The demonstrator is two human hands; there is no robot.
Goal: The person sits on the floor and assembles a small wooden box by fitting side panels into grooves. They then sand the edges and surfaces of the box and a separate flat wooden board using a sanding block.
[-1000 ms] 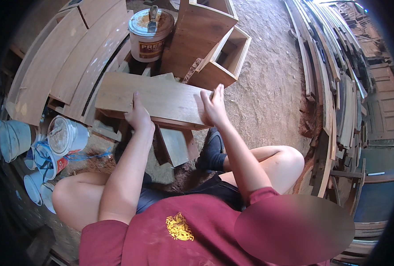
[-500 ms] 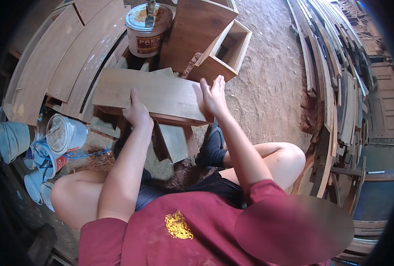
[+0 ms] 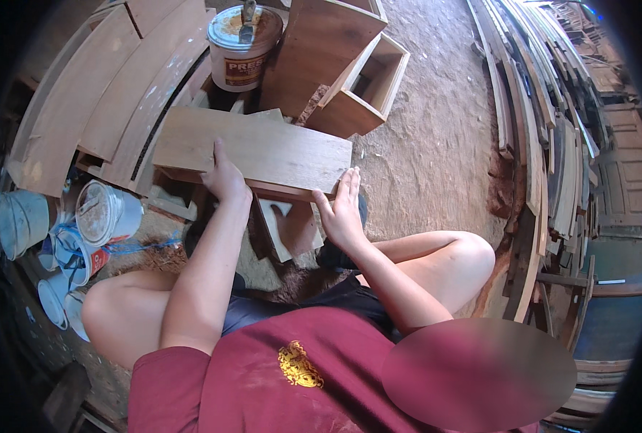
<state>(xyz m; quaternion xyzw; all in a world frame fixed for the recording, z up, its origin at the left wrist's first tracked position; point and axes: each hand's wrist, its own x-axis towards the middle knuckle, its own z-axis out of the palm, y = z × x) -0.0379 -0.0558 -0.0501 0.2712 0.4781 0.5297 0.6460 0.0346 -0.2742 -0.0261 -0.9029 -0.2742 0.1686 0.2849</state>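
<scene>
A: Where's the long shallow wooden box (image 3: 263,144)?

B: Lying crosswise in front of the seated person, broad face up, above a wooden offcut (image 3: 306,225). I can't tell what bears its weight.

A: And the grip?

B: The left hand (image 3: 228,180) is clamped on the near edge, thumb on top, fingers mostly hidden below. The right hand (image 3: 342,215) touches the near right corner, thumb and fingers apart rather than closed round it.

A: How would it handle?

B: Stiff, I'd judge, and fairly light for its length. The smooth face could slip, so take the edges near both ends; thin corners might chip.

A: What's around it?

B: Just beyond, a lidded bucket (image 3: 241,61) with a putty knife (image 3: 247,25) on it and an open-fronted wooden box (image 3: 368,90). Plywood panels (image 3: 104,94) and pails (image 3: 108,213) are left; stacked planks (image 3: 544,144) line the right side of a dusty, earth-coloured floor (image 3: 436,130).
</scene>
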